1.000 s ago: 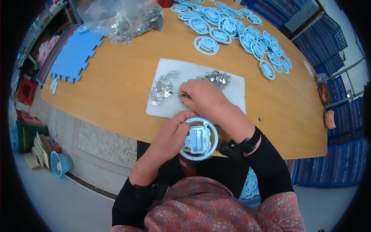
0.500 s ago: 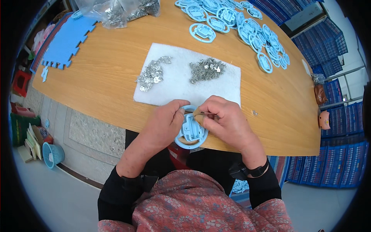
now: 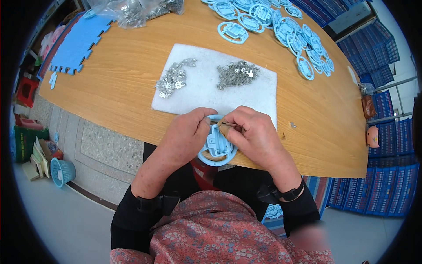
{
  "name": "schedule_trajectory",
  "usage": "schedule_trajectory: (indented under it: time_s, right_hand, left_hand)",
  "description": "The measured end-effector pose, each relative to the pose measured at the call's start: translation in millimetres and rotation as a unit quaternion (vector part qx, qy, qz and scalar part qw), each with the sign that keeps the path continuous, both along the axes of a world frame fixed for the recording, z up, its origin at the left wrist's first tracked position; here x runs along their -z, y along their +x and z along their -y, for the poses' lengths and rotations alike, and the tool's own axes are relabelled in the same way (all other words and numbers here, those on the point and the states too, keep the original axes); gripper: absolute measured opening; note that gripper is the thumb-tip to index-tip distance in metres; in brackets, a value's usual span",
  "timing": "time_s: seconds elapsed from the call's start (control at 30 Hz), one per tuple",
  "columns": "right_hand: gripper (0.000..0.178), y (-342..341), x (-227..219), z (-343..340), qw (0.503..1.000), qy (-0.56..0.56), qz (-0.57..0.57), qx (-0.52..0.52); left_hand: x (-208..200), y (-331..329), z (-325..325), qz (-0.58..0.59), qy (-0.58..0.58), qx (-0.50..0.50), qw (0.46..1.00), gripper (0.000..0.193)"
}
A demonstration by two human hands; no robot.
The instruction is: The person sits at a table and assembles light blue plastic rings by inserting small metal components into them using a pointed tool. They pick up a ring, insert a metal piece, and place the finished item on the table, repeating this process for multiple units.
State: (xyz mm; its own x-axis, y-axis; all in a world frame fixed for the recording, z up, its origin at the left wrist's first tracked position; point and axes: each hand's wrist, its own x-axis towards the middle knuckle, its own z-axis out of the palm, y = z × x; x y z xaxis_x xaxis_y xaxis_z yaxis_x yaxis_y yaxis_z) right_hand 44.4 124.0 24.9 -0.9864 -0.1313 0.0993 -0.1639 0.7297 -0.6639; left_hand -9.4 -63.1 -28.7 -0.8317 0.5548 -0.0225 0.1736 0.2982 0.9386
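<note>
At the table's near edge, a light blue plastic toy steering wheel (image 3: 218, 147) lies tilted, its hollow, ribbed side facing up. My left hand (image 3: 190, 132) is closed on its upper left rim, thumb on top. My right hand (image 3: 252, 132) pinches a slim metal tool, apparently tweezers (image 3: 231, 125), over the wheel's upper right part. Brown wrapping covers the fingertips there. Whether a small part sits at the tool's tip is hidden. Just beyond the hands, a white felt pad (image 3: 206, 97) bears two heaps of small metal pieces: a silvery one (image 3: 173, 80) and a greyer one (image 3: 237, 75).
Many more blue wheels (image 3: 263, 15) are piled at the table's far right. Clear bags of metal parts (image 3: 132, 13) and a blue foam mat (image 3: 81, 44) occupy the far left. One tiny piece (image 3: 293, 125) lies right of my hand. Blue crates (image 3: 373, 189) are stacked beyond the table.
My right hand and the tool have shifted slightly up and left over the wheel. My left hand keeps its hold on the rim. The whole view has moved a little.
</note>
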Motion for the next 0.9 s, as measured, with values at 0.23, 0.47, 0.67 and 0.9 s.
schedule_trajectory:
  time_s: [0.23,0.47,0.67,0.9]
  right_hand:
    - [0.012,-1.2,-2.5,-0.2,1.0,0.006,-0.001,0.004]
    - [0.016,4.8,-1.4,12.4,0.989,0.125,-0.073,-0.024]
    - [0.03,22.2,4.1,16.1,0.993,0.053,-0.105,0.001]
    - [0.041,34.2,-5.6,21.2,0.981,0.188,-0.034,-0.027]
  left_hand:
    - [-1.4,-0.2,0.6,-0.001,-0.007,0.001,1.0,0.03]
    - [1.3,-0.9,0.3,-0.008,-0.002,-0.006,1.0,0.029]
    - [-2.5,0.1,1.3,0.003,-0.004,-0.009,1.0,0.029]
    - [0.5,-0.5,0.6,0.015,0.015,-0.005,1.0,0.029]
